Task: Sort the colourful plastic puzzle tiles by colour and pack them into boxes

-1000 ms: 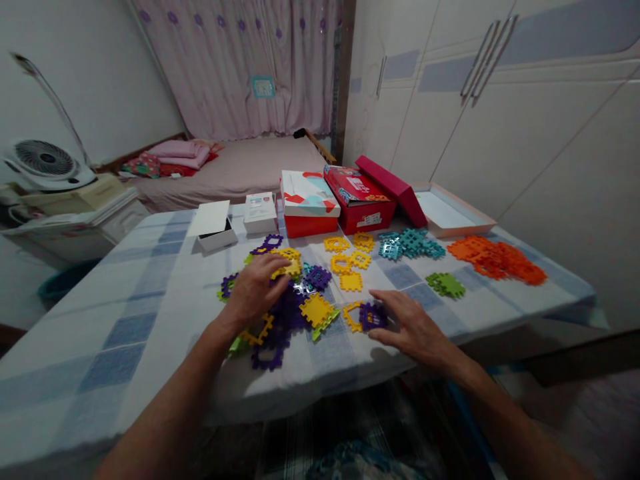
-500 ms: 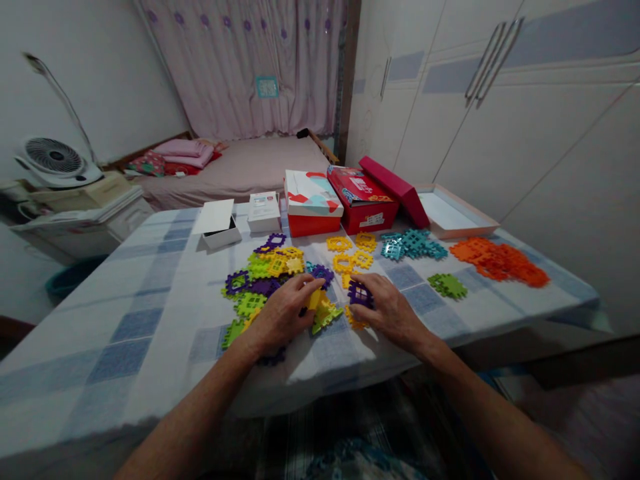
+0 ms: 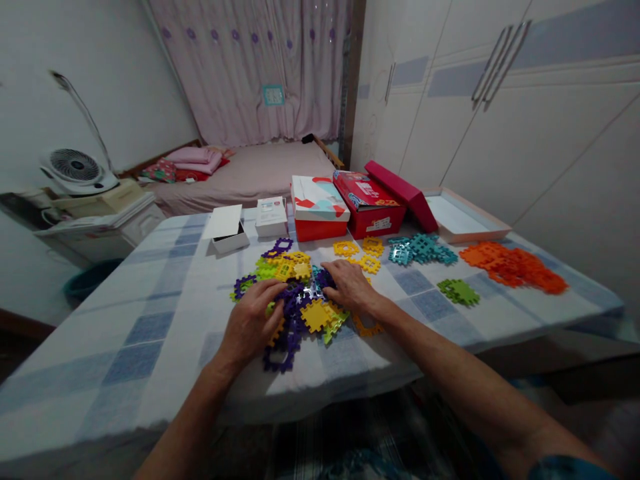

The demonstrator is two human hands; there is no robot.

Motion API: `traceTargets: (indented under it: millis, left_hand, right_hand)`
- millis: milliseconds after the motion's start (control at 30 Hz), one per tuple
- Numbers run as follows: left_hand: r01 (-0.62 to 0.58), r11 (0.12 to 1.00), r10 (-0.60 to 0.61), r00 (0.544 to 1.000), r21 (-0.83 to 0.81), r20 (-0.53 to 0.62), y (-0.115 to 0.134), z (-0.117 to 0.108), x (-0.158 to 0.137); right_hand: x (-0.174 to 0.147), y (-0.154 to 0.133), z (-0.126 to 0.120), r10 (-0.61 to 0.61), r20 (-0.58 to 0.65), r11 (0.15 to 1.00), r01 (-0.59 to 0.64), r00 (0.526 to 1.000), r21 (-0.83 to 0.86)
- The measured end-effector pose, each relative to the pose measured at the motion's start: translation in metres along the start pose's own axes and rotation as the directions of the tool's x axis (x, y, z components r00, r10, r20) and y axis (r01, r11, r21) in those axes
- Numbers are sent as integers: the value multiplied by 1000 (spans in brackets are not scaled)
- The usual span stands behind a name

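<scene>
Both hands [image 3: 253,321] [image 3: 350,285] have moved leftward, half-curled, touching purple pieces [image 3: 293,300].

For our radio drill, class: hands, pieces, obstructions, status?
Left hand, right hand at multicoloured heap of flat, toothed plastic pieces; hands partly hiding it; white-lidded red box beyond, apart.

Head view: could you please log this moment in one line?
left hand: at mixed pile, left side | right hand: at mixed pile, right side | green pile: left of orange pile
</scene>
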State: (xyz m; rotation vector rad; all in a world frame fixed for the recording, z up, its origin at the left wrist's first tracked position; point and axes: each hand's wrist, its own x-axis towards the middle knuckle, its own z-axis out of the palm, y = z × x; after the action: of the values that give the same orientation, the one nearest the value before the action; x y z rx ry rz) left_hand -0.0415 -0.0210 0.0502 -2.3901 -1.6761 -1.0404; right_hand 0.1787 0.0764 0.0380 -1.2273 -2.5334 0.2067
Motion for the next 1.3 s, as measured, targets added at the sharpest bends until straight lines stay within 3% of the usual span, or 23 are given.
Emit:
traceTargets:
  millis: [167, 300, 367, 533, 833, 1033, 1233, 1300]
  left_hand:
    - [130, 992, -130, 989, -4, -63, -11, -19, -33]
    - [261, 965, -261, 965, 15, -41, -19, -24, -59]
    - [303, 953, -304, 953, 26, 17, -20, -22, -69]
    - [357, 932, -363, 924, 66, 120, -17, -14, -78]
    - [341, 940, -341, 939, 13, 31, -16, -13, -75]
    - [381, 923, -384, 923, -58, -39, -15, -14, -72]
    - [472, 874, -487, 846, -120, -220, -17, -23, -72]
    - [489, 865, -500, 826, -111, -261, -22, -25, -74]
  right_hand:
    - [6, 13, -5, 82, -117, 979, -59, 990, 193]
    - [9, 19, -12, 122, -237, 992, -112, 964, 56]
    - [9, 17, -14, 76, -189, 997, -79, 979, -4]
    - [11, 3, -10, -12, 88, 994, 22, 996, -109]
    - [22, 1, -1, -37, 100, 979, 56, 994, -196]
    - [20, 5, -1, -27, -34, 997, 25, 999, -76]
    - [2, 11, -36, 10, -339, 987, 45, 941, 153]
    - [-10, 12, -51, -11, -259, 961, 82, 966, 264]
